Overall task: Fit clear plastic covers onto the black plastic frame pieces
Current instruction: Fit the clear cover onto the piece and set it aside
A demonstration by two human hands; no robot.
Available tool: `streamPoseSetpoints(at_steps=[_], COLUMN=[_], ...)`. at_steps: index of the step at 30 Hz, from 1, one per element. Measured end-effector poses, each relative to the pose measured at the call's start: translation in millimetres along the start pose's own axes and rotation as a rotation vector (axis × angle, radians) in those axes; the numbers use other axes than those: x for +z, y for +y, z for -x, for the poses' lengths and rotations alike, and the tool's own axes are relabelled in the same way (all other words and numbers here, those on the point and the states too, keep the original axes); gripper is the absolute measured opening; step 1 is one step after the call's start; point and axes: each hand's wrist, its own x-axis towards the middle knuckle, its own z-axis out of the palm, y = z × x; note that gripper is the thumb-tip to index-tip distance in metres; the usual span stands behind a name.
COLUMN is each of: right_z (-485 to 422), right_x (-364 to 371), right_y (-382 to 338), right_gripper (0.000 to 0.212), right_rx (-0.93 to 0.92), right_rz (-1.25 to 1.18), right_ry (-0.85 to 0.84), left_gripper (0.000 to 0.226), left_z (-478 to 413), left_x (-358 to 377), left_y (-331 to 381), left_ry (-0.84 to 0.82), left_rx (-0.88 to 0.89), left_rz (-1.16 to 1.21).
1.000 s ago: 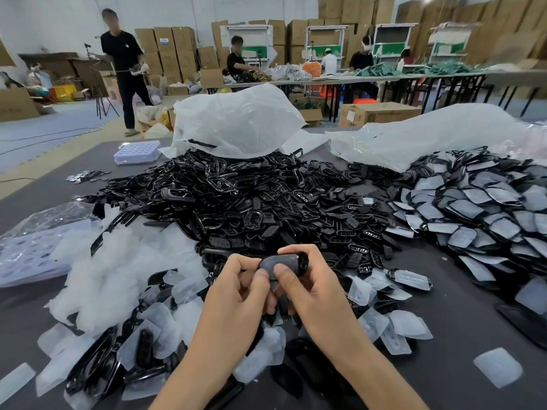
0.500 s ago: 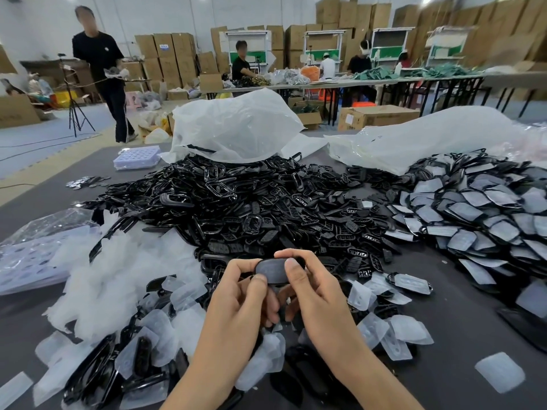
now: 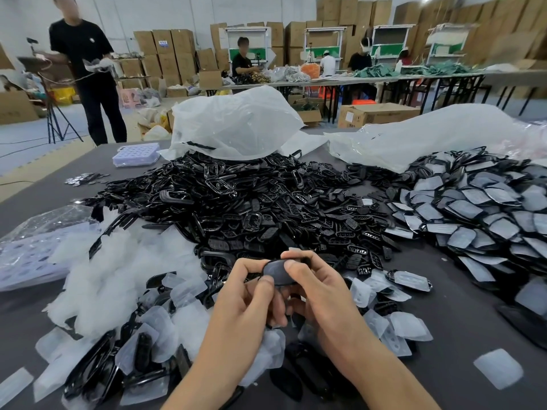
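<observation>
Both my hands hold one black frame piece [image 3: 276,271] with a clear cover on its face, just above the table in front of me. My left hand [image 3: 248,294] pinches its left end, thumb on top. My right hand [image 3: 319,288] grips its right side, thumb pressed on the face. A big heap of black frame pieces [image 3: 242,202] lies behind my hands. Loose clear covers [image 3: 118,279] are piled at the left and scattered near my wrists. Covered pieces [image 3: 479,208] are heaped at the right.
The dark table [image 3: 461,329] carries two white plastic bags [image 3: 236,125], a lilac tray [image 3: 136,153] at the back left and a bagged tray [image 3: 26,250] at the left edge. A person in black stands beyond the far left corner; others work at distant tables.
Both hands stayed on the piece and turned it slightly, its covered face now tilted toward me. The standing person at the back left has stepped nearer to the table.
</observation>
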Motion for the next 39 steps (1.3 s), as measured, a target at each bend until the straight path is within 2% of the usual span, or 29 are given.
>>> streamPoseSetpoints(at_steps=[6, 11, 15, 18, 21, 26, 31, 36, 39], right_z=[-1, -1, 0, 1, 0, -2, -1, -2, -3], right_x=[-3, -5, -8, -10, -10, -12, -10, -11, -14], right_y=[1, 4, 5, 3, -2, -7, -7, -6, -7], right_gripper=[0.004, 0.016, 0.021, 0.017, 0.008, 0.021, 0.013, 0.022, 0.031], right_rx=[0.037, 0.056, -0.006, -0.057, -0.053, -0.027, -0.042, -0.065, -0.031], right_rz=[-0.057, -0.045, 0.174, 0.296, 0.224, 0.035, 0.015, 0.08, 0.009], right_ry=[-0.051, -0.074, -0.006, -0.009, 0.005, 0.121, 0.149, 0.231, 0.247], left_gripper=[0.028, 0.023, 0.02, 0.023, 0.017, 0.026, 0.032, 0.037, 0.04], left_z=[2, 5, 6, 6, 6, 4, 3, 7, 12], left_x=[2, 3, 0, -1, -1, -10, -11, -4, 6], left_y=[0, -1, -3, -4, -1, 3, 4, 6, 6], left_ry=[-0.019, 0.007, 0.0, -0.013, 0.014, 0.046, -0.078, -0.201, -0.281], left_rx=[0.013, 0.055, 0.104, 0.155, 0.206, 0.368, 0.422, 0.445, 0.487], left_rz=[-0.061, -0.227, -0.396, -0.486, -0.508, -0.814, -0.99, -0.969, -0.971])
